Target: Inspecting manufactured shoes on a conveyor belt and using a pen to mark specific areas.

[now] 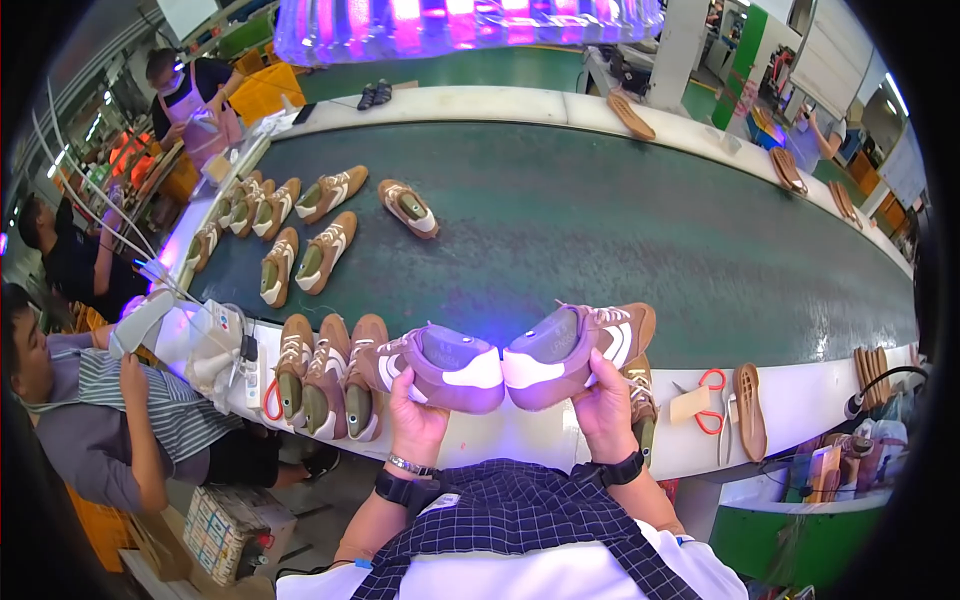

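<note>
Both hands up over the near counter (pixel 560 440) edge, each w/ a shoe, heels butted together at centre. Left hand (pixel 415 420) is closed round the underside of the left shoe (pixel 435 365), fingers curled under the sole, thumb up the near side; toe points to 9 o'clock. Right hand (pixel 603 405) grips the right shoe (pixel 575 352) the same way from below, toe to 3 o'clock. Both shoes are tan/brown w/ white heel patches and grey lasts inside, washed in violet light. Heels look touching or just about; can't tell which.

At 9 o'clock of the left hand, a row of three like shoes (pixel 325 378) stands on the counter, toes toward the person. Behind the right hand, another shoe (pixel 642 405), partly hidden. At 3 o'clock: red-handled scissors (pixel 712 400) and a loose brown sole (pixel 748 410), just beside each other. At 12 o'clock the green belt (pixel 620 240) runs across, w/ more shoes (pixel 300 240) grouped at 10 o'clock. A person in a striped shirt (pixel 120 420) sits at 9 o'clock.
</note>
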`<action>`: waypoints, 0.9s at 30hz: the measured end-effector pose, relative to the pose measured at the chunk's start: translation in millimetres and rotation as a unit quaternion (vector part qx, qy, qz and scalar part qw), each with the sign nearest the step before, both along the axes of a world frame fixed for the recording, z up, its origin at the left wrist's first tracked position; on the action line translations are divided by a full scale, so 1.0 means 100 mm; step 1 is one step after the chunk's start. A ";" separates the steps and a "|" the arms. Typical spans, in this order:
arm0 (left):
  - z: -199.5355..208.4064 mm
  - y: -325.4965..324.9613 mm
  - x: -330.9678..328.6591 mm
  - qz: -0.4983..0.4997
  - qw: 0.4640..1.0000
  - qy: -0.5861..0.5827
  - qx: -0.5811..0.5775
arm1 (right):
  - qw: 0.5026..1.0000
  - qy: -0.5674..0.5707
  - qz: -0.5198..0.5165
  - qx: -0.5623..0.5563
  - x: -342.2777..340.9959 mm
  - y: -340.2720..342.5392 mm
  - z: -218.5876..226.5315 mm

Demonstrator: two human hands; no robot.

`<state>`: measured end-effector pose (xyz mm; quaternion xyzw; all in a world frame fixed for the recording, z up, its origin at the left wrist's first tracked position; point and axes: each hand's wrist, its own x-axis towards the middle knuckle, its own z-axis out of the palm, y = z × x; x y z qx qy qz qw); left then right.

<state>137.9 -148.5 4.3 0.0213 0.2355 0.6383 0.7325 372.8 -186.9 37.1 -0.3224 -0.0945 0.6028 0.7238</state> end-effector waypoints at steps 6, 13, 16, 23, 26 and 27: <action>-0.08 -0.01 0.02 0.016 0.999 0.009 -0.050 | 0.999 0.020 -0.026 -0.027 -0.04 -0.02 -0.10; -0.12 -0.02 0.06 0.021 0.997 0.024 -0.071 | 0.996 0.033 -0.055 -0.055 -0.06 -0.03 -0.16; -0.18 -0.01 0.09 0.020 0.998 0.002 -0.066 | 0.996 0.022 -0.053 -0.072 -0.07 -0.02 -0.18; -0.09 -0.01 0.12 0.022 0.996 0.034 -0.077 | 0.996 0.039 -0.049 -0.064 -0.07 -0.01 -0.24; -0.08 -0.03 0.12 0.021 0.996 0.034 -0.082 | 0.997 0.038 -0.047 -0.054 -0.08 -0.02 -0.28; -0.05 -0.04 0.13 0.025 0.996 0.049 -0.077 | 0.997 0.029 -0.049 -0.053 -0.09 -0.03 -0.27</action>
